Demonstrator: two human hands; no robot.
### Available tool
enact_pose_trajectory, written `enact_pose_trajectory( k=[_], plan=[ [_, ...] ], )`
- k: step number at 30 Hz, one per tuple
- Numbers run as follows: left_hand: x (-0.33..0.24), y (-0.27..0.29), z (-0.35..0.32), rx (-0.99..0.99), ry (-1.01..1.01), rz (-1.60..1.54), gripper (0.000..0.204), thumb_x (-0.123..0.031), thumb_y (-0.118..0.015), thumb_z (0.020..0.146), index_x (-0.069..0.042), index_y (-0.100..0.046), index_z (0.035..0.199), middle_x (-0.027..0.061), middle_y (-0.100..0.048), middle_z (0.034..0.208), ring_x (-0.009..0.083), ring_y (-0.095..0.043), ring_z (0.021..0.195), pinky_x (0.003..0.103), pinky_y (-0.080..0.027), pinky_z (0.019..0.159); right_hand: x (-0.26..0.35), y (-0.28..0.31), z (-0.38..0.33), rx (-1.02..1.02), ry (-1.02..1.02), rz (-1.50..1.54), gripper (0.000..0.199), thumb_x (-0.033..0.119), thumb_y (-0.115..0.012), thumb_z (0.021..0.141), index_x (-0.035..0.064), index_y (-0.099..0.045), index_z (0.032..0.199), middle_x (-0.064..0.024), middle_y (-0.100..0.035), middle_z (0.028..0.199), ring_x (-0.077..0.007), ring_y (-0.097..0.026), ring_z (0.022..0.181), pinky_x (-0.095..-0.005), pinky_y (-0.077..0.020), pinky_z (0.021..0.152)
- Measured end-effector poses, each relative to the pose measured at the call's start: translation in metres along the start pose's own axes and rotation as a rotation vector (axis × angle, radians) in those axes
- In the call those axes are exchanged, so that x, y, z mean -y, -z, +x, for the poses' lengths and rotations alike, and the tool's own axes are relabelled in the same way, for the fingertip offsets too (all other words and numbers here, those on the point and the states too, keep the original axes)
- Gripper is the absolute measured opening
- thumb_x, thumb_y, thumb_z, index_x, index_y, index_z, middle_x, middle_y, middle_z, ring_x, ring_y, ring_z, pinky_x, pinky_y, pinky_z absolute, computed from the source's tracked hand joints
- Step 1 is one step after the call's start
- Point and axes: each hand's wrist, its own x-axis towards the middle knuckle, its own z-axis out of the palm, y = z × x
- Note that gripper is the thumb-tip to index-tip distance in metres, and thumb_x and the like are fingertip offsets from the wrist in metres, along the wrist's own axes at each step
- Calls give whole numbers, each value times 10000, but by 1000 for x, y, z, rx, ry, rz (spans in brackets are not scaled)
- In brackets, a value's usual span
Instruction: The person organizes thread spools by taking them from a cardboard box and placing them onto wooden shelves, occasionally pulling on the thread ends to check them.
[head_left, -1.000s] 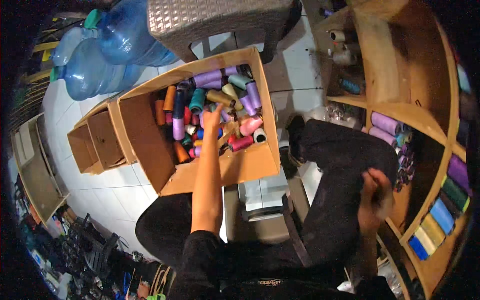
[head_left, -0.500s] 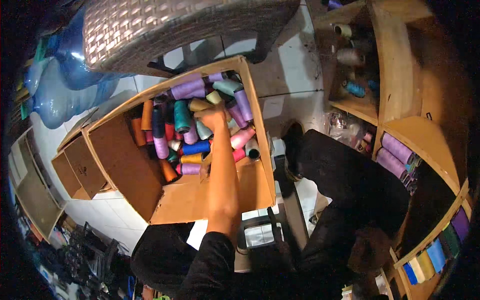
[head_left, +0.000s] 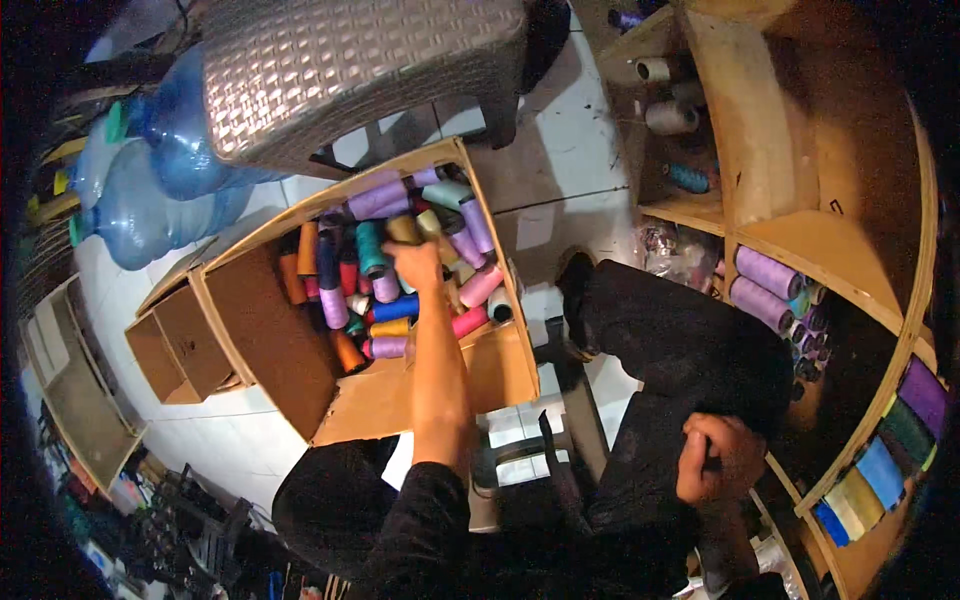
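My left hand (head_left: 416, 266) reaches down into an open cardboard box (head_left: 270, 350) full of thread spools (head_left: 385, 300) in purple, pink, orange, teal and blue. Its fingers are curled among the spools at the box's middle; whether one is gripped is hidden. My right hand (head_left: 718, 458) rests closed on my right knee, on dark trousers, with nothing visible in it.
A wooden shelf unit (head_left: 800, 230) on the right holds more spools in its compartments. A grey woven plastic stool (head_left: 360, 70) stands beyond the box. Blue water jugs (head_left: 150, 190) lie at the left. A smaller open carton (head_left: 175, 345) sits beside the big box.
The view has tilted and shifted. My left hand has stayed inside the box, moving slightly among the spools. My right hand has dropped from near the shelf to my knee.
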Motion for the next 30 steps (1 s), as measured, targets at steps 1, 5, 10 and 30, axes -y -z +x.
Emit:
enact_pose_trajectory(
  k=[1,5,10,30],
  plan=[
    [21,0,22,166,-226,-2,931,-349,-734,556,107,-236,1198,351,-534,977,481,-551,858,460,-467,775,5,-1,-1,-2,10,33,64,89,-552,776,95,-585,830,-25,-608,696,-156,-536,587,-276,-415,577],
    [47,-21,61,-266,-386,106,825,-460,-707,612,106,-367,1106,377,-349,1187,513,-551,730,459,-489,715,12,-19,0,-156,117,69,73,94,-558,776,112,-591,838,5,-617,717,-136,-527,584,-270,-401,569],
    [14,-4,25,-8,-105,18,973,-491,-776,525,75,-298,1155,279,-582,933,407,-596,817,421,-493,739,4,-17,3,-121,91,-15,63,91,-555,759,85,-602,801,-24,-614,676,-160,-569,585,-287,-431,544],
    [-17,8,12,-23,120,120,947,-405,-772,508,-13,-267,1207,256,-581,985,413,-579,901,456,-468,796,4,-9,5,17,147,-136,128,103,-525,754,90,-576,871,-46,-575,651,-198,-547,570,-344,-430,564]
  ],
)
